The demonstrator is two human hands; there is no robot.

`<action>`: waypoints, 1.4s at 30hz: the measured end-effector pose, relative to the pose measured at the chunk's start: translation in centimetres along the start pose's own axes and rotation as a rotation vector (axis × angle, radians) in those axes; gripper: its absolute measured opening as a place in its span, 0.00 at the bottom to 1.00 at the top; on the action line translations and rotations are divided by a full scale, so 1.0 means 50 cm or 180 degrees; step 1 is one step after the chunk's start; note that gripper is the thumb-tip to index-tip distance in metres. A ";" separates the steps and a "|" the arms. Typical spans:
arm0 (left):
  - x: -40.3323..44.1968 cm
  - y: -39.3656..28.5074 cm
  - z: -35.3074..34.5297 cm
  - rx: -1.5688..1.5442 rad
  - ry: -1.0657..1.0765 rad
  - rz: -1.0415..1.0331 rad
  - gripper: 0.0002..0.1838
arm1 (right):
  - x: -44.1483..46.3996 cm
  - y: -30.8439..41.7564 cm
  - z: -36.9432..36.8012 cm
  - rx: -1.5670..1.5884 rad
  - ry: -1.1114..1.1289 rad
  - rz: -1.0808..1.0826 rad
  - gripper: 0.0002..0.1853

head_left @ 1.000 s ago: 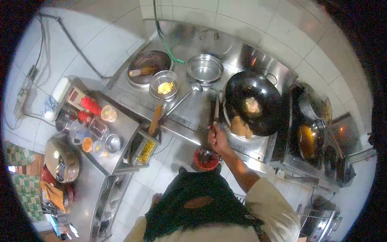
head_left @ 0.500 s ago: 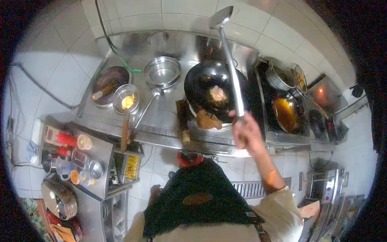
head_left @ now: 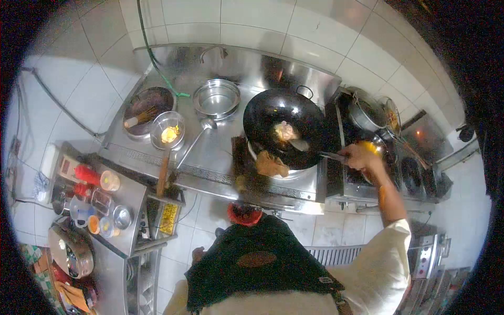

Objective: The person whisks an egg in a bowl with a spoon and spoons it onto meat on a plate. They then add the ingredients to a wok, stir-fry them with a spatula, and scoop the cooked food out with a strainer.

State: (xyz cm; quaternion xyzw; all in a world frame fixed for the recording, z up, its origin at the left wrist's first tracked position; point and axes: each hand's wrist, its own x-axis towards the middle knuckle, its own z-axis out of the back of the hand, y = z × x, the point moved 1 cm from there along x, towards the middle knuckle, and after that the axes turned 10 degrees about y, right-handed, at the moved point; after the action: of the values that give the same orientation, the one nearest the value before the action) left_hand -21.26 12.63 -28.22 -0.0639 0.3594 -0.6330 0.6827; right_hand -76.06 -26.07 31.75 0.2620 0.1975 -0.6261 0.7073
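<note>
My right hand (head_left: pixel 361 157) is closed round the handle of a metal spatula (head_left: pixel 301 145), right of the black wok (head_left: pixel 262 107). The spatula's blade lies inside the wok, touching or beside a pale lump of food (head_left: pixel 285 131). A brown cloth (head_left: pixel 272 164) rests at the wok's near edge. My left hand (head_left: pixel 198 254) hangs low beside the dark apron (head_left: pixel 252 241), mostly hidden, its fingers not readable.
Left on the steel counter are a strainer with yellow food (head_left: pixel 169 134), a ladle (head_left: pixel 208 124), a metal pot (head_left: pixel 216 98) and a brown pan (head_left: pixel 149 105). Right stands a stove with a pot (head_left: pixel 366 111). A side table (head_left: pixel 131 231) holds containers; a red bowl (head_left: pixel 244 214) sits below.
The spatula, raised upright half a second ago, has swung down into the wok. My right hand has moved to the right with it. The view has shifted since one second ago.
</note>
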 end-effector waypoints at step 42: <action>-0.063 -0.022 -0.058 -0.0087 -0.0323 0.0561 0.19 | 0.062 -0.038 0.078 -0.0648 0.0712 -0.0457 0.16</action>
State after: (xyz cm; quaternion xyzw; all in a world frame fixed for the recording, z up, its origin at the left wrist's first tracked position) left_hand -23.62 16.37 -28.46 -0.0733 0.3373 -0.5615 0.7520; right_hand -77.72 -31.08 32.70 0.2423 0.3557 -0.6187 0.6572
